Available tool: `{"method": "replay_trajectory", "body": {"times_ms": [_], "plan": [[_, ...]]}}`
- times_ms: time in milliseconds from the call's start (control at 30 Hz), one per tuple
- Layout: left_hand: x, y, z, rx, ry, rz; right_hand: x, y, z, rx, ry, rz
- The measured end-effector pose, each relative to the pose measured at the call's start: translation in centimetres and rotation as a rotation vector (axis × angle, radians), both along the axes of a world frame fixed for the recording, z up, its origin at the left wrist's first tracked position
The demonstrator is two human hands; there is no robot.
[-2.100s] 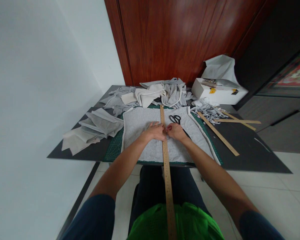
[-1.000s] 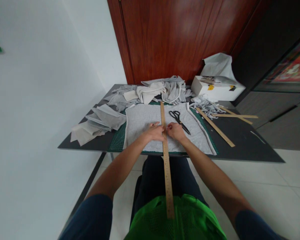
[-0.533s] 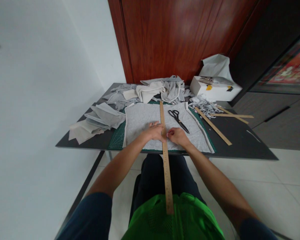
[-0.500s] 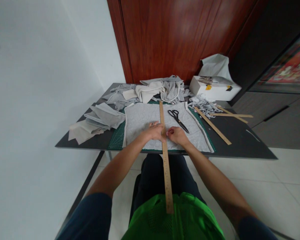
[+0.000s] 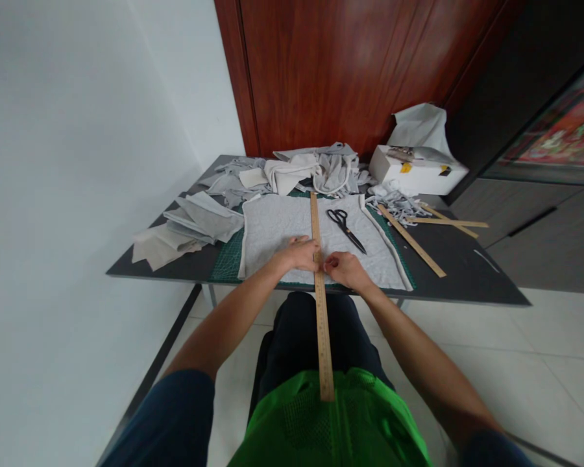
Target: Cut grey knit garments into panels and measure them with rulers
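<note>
A light grey cloth piece (image 5: 272, 224) lies spread over a green cutting mat (image 5: 227, 261) at the table's front. Down its middle runs a long wooden ruler (image 5: 323, 324), its near end reaching past the table edge to the green vest. My left hand (image 5: 302, 253) presses on the ruler, thumb and fingers on it, holding it against the cloth. Just right of the ruler's edge, my right hand (image 5: 344, 268) is closed in a pinch low on the cloth; what its fingertips hold is too small to name. Black-handled scissors (image 5: 345, 229) rest on the cloth beyond my right hand.
Folded grey fabric pieces (image 5: 202, 220) lie at the left. Heaped fabric (image 5: 292, 172) sits along the back. A white box (image 5: 418, 172) stands back right, near cut scraps (image 5: 394, 201) and several wooden strips (image 5: 413, 241). The table (image 5: 467, 272) meets a door behind.
My right hand has slid slightly toward the near edge alongside the ruler. The left hand stays on the ruler. The whole view has shifted a little.
</note>
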State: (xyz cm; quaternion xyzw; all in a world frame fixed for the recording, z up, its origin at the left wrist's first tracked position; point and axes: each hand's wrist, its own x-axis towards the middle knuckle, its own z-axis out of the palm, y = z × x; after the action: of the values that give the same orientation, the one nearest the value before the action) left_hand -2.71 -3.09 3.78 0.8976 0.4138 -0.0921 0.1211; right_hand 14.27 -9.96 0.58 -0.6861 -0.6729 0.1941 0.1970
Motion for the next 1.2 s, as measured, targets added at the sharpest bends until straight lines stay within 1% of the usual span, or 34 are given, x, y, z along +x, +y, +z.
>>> {"method": "replay_trajectory", "body": {"times_ms": [133, 233, 400, 467, 533, 700, 767, 833, 1000, 1100, 1200], "plan": [[0.4, -0.2, 0.5, -0.008, 0.026, -0.011, -0.4, 0.5, 0.4, 0.036, 0.002, -0.046], [0.6, -0.1, 0.6, -0.011, 0.048, -0.021, -0.8, 0.4, 0.5, 0.060, 0.001, -0.074], [0.9, -0.3, 0.6, -0.012, 0.056, -0.005, -0.6, -1.9, -0.3, 0.035, 0.066, -0.047], [1.0, -0.4, 0.5, -0.007, 0.045, 0.000, -0.2, -2.7, -0.6, 0.011, 0.098, -0.016], [1.1, -0.4, 0.4, -0.004, 0.041, 0.008, 0.1, -3.1, -0.7, 0.000, 0.116, 0.000], [1.0, 0.0, 0.1, -0.006, 0.047, 0.016, 0.0, -1.9, -0.3, 0.047, 0.103, -0.066], [0.9, 0.2, -0.1, -0.008, 0.051, 0.013, -0.3, -1.7, -0.3, 0.063, 0.107, -0.069], [0.8, 0.3, -0.4, 0.002, 0.043, 0.015, -0.5, -2.0, -0.5, 0.067, 0.113, -0.053], [0.6, 0.8, -1.2, 0.015, 0.017, 0.007, -0.1, -3.8, -1.0, 0.043, 0.121, 0.015], [0.6, 0.8, -1.3, 0.010, 0.017, 0.017, 0.1, -4.0, -0.9, 0.014, 0.110, 0.023], [0.6, 0.7, -1.1, 0.011, 0.012, 0.013, -0.1, -3.8, -0.7, 0.022, 0.119, -0.009]]}}
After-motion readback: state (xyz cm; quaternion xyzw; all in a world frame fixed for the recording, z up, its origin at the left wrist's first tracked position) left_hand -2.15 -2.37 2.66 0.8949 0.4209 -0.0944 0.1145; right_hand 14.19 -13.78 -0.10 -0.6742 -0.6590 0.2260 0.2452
